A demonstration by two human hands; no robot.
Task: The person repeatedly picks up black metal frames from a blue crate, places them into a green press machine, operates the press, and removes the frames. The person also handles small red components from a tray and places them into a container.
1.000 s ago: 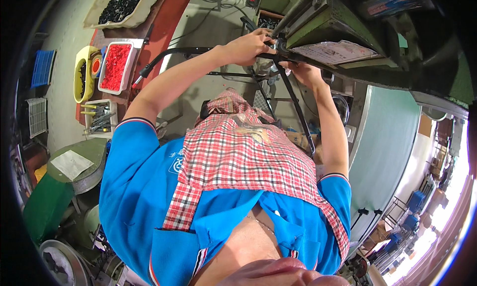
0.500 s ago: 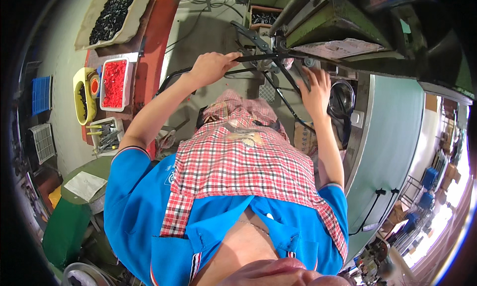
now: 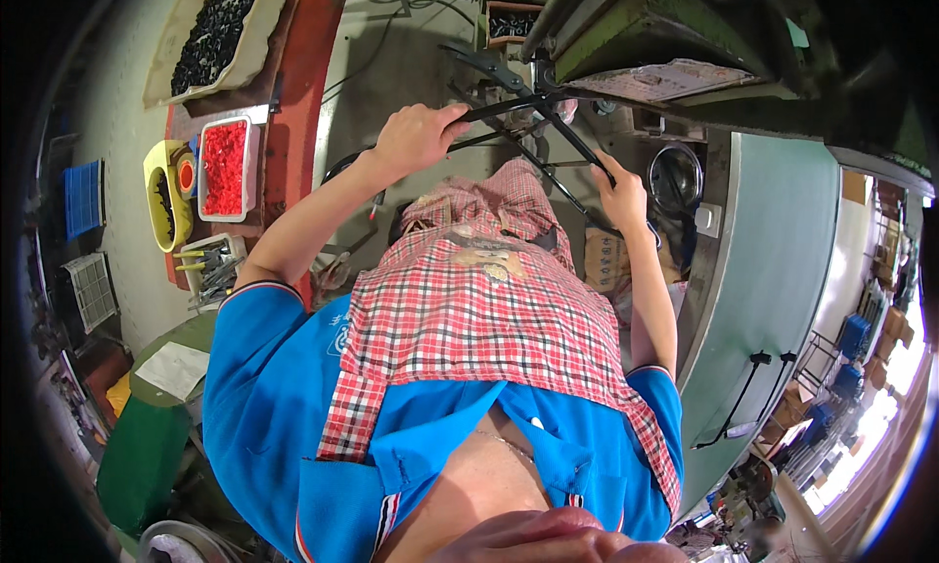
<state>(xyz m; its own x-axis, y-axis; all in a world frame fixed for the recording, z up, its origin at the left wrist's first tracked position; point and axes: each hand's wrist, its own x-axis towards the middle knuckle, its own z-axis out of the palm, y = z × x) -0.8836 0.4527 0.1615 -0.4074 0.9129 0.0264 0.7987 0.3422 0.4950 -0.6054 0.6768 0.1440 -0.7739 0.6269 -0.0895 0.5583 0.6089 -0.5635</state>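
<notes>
Steady the black tubular frame by the green machine, wrapping the left hand's fingers round one bar, pinching another with the right hand's; support both evenly.

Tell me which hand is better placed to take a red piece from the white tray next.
Left, I'd judge: the left hand is nearer the white tray of red pieces, while the right hand is farther across. Both grip the black frame, so the left would probably have to let go first.
</notes>
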